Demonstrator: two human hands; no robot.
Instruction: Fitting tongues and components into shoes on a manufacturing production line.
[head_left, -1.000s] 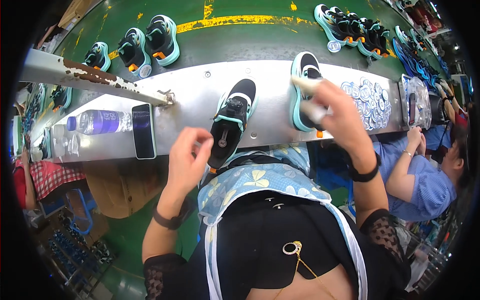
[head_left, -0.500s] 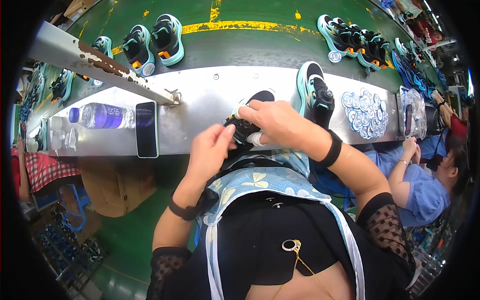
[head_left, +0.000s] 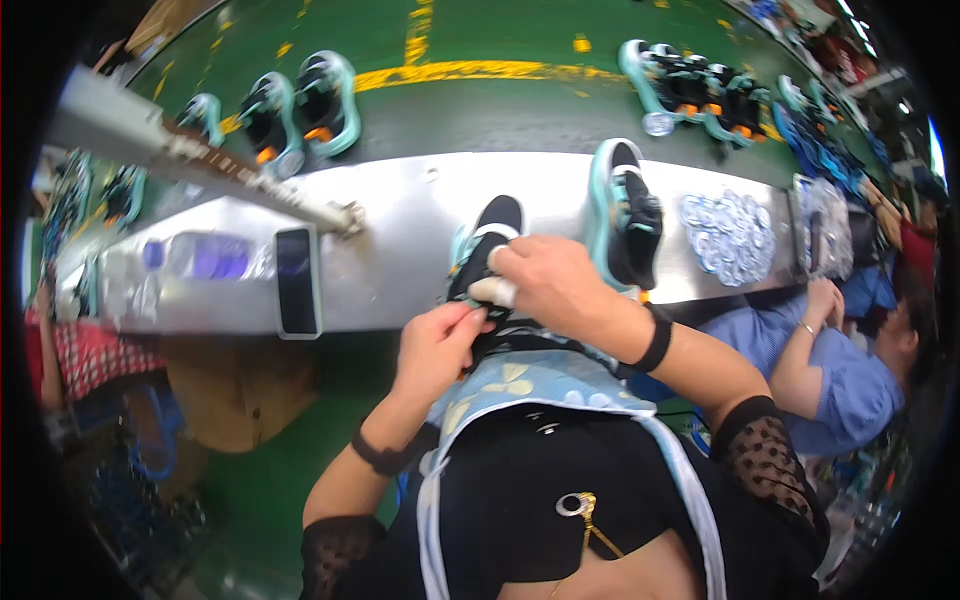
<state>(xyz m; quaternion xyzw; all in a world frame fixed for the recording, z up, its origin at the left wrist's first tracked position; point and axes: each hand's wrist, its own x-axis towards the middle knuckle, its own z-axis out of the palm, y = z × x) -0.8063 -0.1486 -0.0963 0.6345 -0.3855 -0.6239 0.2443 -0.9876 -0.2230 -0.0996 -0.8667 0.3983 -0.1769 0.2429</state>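
Observation:
A black sneaker [head_left: 500, 215] with a white band and a teal sole edge points away from me at the near edge of the metal bench. Bent over its upper from the right is my right hand [head_left: 555, 285], its fingers closed on the shoe, white wraps on some of them. My left hand [head_left: 435, 348] pinches at the shoe's near left side; blur hides exactly which part lies between its fingertips. The near end of the shoe is partly covered by my hands. Just right of them a second sneaker [head_left: 630, 215], black with teal sole, stands on the bench.
A pile of round white-and-blue tags [head_left: 728, 235] lies right on the metal bench [head_left: 400, 270]. To the left are a phone [head_left: 297, 280], a purple-labelled bottle [head_left: 210, 256] and a slanting metal post [head_left: 200, 160]. More sneakers [head_left: 325, 105] stand beyond. A co-worker [head_left: 830, 370] sits at right.
The sneaker's toe now points more directly away from me and shows more. My left hand has come lower and closer beside the shoe. The whole view has shifted slightly downward.

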